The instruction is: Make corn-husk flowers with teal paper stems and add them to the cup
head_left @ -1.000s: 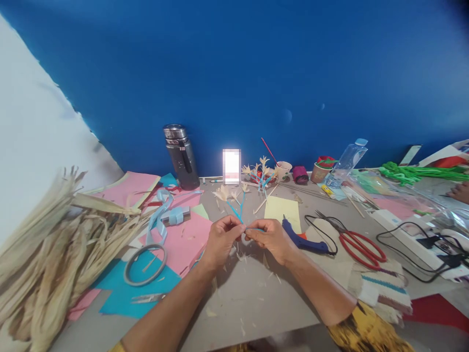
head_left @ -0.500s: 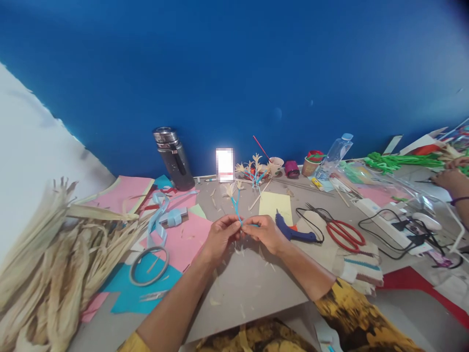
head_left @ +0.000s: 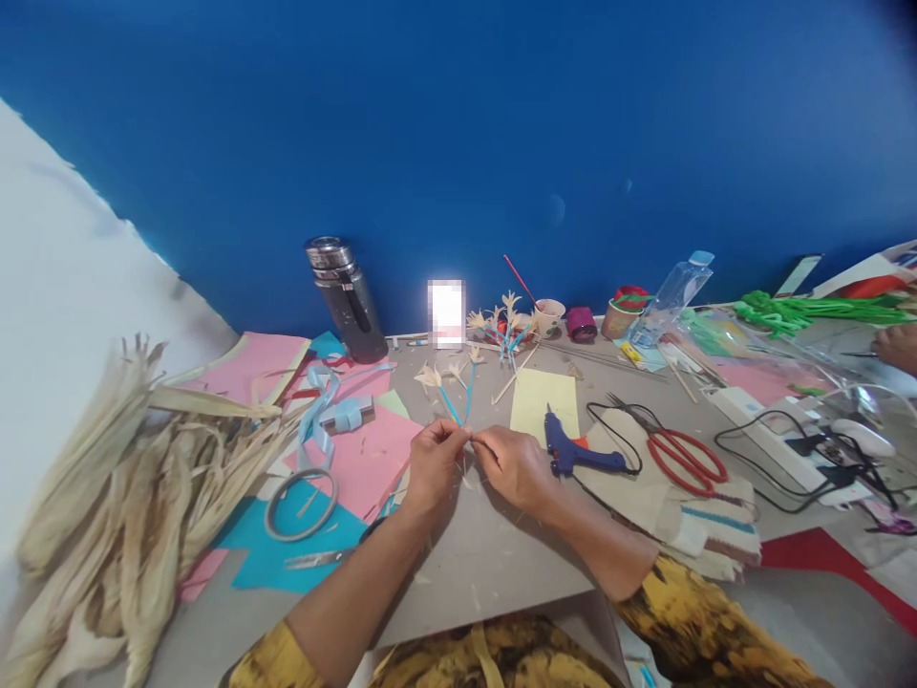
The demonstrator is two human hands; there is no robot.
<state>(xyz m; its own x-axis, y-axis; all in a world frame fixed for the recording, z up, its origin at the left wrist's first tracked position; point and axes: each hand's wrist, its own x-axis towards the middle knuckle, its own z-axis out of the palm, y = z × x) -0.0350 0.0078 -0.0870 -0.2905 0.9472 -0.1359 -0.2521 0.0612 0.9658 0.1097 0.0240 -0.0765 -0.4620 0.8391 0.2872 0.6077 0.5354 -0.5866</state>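
Observation:
My left hand point(head_left: 438, 465) is closed in a pinch on the lower ends of blue-wrapped stems point(head_left: 452, 405). Pale flowers point(head_left: 430, 376), looking like dried corn husk, top these stems, which spread in a V above my fingertips. Right beside it, my right hand point(head_left: 520, 468) is closed, its fingertips meeting the left ones at the stem ends. What the right fingers pinch is hidden now; a bit of blue strip showed there earlier. More such husk flowers point(head_left: 510, 325) on blue stems stand behind, near a paper cup point(head_left: 549, 318).
Dried corn husks point(head_left: 136, 516) pile at left, near a tape roll point(head_left: 301, 505) and small scissors point(head_left: 319, 558). A thermos point(head_left: 348, 301) stands at the wall. At right lie a blue glue gun point(head_left: 584, 454), red-handled scissors point(head_left: 688, 459) and a power strip point(head_left: 780, 447). Another person's hand point(head_left: 899, 346) shows far right.
The two flower stems have spread wider apart. My right hand has turned and its fingers have curled in more; the blue strip under them no longer shows. The view has shifted slightly.

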